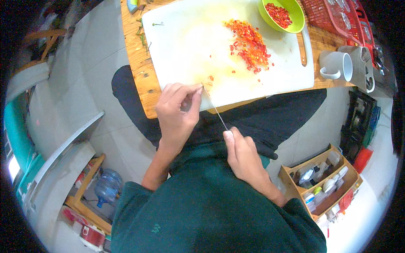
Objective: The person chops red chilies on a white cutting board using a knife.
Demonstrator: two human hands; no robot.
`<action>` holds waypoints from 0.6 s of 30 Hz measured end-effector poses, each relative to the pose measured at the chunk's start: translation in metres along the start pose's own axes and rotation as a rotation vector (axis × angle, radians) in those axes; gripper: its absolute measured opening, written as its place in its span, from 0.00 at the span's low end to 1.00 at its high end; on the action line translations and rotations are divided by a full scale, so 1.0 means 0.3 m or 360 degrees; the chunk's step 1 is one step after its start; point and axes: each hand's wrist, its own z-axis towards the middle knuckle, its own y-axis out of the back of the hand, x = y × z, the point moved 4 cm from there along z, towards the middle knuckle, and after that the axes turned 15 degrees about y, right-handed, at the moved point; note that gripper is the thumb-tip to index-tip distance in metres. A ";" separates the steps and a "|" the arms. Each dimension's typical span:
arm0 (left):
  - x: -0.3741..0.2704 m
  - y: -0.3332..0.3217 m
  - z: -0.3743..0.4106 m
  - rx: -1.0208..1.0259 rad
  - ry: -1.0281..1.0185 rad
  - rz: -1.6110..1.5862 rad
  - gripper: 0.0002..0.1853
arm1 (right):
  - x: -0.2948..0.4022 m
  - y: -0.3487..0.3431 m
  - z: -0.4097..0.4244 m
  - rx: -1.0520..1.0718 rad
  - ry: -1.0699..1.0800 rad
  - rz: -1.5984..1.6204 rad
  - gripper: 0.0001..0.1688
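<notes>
My right hand (242,151) is closed around the handle of a knife (216,110), whose thin blade points up and left. The blade's tip is beside the pinched thumb and fingertips of my left hand (178,107), over the near edge of a white plastic cutting board (177,47). Whether those fingertips hold something small cannot be told. Red and orange chopped chili peppers (250,46) lie in a loose heap on the board, with a few slices scattered nearer me. A green bowl (297,19) at the board's far right holds more chopped red chili.
Right of the board stand a white mug (337,66) and a red plastic basket (319,14) with glasses. Green stems (142,36) lie on the wooden table (142,76) at left. A wooden organizer box (322,183) is at lower right.
</notes>
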 end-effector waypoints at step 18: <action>0.004 0.007 -0.003 -0.0002 -0.0009 0.0055 0.04 | -0.010 0.042 0.015 -0.0045 -0.0013 0.0539 0.22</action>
